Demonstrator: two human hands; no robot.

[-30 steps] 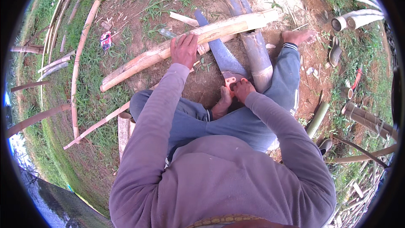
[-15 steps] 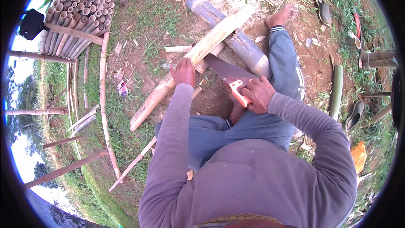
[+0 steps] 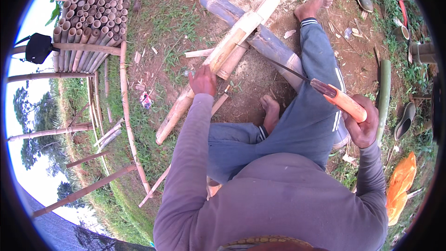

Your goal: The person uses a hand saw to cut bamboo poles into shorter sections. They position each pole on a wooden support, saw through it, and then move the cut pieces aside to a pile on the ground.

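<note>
Orange-handled, the saw is held in the closed grip of the right hand. Beneath the left hand, whose grip cannot be judged open or closed, the pale bamboo pole is laid across a grey bamboo log.

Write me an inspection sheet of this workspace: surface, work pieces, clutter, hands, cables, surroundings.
Surface: brown earth ground, patchy green grass.
Work pieces: long pale-tan bamboo pole lying across a thick grey bamboo log; handsaw with orange handle.
Clutter: crumpled orange plastic-looking bag and grey-green slip-on shoes, on the right.
Hands: left hand on the bamboo pole; right hand gripping the handsaw's handle.
Cables: nothing seen.
Surroundings: stacked round bamboo poles and a black strapped bag, upper left.
</note>
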